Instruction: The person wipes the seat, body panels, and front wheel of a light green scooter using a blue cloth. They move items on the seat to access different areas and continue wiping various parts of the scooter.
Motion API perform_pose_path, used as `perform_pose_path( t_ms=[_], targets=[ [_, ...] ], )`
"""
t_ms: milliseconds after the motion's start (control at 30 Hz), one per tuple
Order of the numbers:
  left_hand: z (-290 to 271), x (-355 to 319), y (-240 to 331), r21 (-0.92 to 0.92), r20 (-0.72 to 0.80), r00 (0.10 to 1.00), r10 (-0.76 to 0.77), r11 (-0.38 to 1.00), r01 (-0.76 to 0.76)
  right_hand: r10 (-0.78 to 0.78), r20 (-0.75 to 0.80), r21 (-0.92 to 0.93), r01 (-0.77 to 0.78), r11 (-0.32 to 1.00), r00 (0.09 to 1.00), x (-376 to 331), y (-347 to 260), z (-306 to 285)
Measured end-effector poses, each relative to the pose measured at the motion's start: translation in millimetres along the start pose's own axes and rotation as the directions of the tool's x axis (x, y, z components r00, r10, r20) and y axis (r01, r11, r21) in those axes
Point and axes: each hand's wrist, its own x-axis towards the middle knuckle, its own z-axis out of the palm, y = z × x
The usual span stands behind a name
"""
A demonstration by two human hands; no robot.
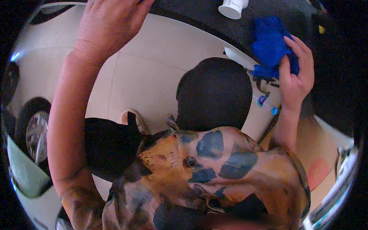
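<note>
The right hand (301, 78), at 2 o'clock from the centre of the view, grips a blue cloth (270, 40). The thumb and fingers are curled against the cloth's 3 o'clock side; the cloth is bunched, and its lower end trails toward 6 o'clock. The left hand (111, 27), at 11 o'clock, is cut off by the upper edge; its fingertips are out of sight, so its grip cannot be determined. A scrap of dark blue shows just beside it, too small to identify.

Behind the cloth, a dark surface (203, 17) spans the 12 to 1 o'clock sector. On it, at 1 o'clock, is a white container (232, 10), near the cloth and apart from it.

A clear bottle (270, 106) with a blue end is at 3 o'clock, below the right hand. A dark-clothed knee (214, 92) lies near the centre. The patterned shirt (234, 168) fills 6 o'clock. At 9 o'clock is a car wheel (36, 132), beyond the left forearm. The floor (142, 57) is pale.
</note>
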Motion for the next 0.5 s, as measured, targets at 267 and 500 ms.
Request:
perform_pose_path(
  t_ms=[267,500],
  targets=[
    [25.4,-12.1,-2.8,-0.030,-0.162,0.968,0.190,0.980,-0.197,0.215,-0.232,-0.235,-0.270,0.934,0.949,-66.6,60.2,-16.1],
    [29.1,-20.8,-13.6,0.005,-0.249,0.938,0.241,0.969,-0.247,0.205,-0.159,-0.330,-0.248,0.911,0.966,-60.2,48.8,-19.7]
  ],
)
